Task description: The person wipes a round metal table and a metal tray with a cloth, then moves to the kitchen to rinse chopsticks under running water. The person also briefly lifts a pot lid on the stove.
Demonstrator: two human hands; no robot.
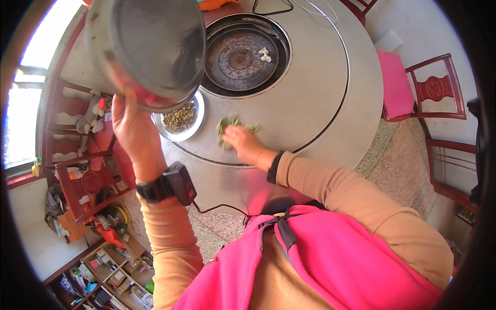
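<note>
My left hand [133, 131] is raised at the upper left, gripping the rim of a large round metal pan or lid [155, 50] tilted up over the table. My right hand [244, 143], slightly blurred, lies palm down on a green cloth [228, 130], pressing it to the round metal tabletop [306, 112]. Between the hands sits a metal plate [199, 112] holding chopped dried plant pieces [180, 118]; the raised metal piece hides part of its surroundings. Beyond the cloth, a dark, rusty round plate [240, 60] fills the table's central opening, with small whitish scraps [265, 55] on it.
An orange object [213, 4] and a black cable [273, 12] lie at the table's far side. Red wooden chairs [91, 182] stand at the left; another chair [434, 88] and a pink-covered seat [395, 83] are at the right. A compartmented shelf [120, 271] holds small goods at the lower left.
</note>
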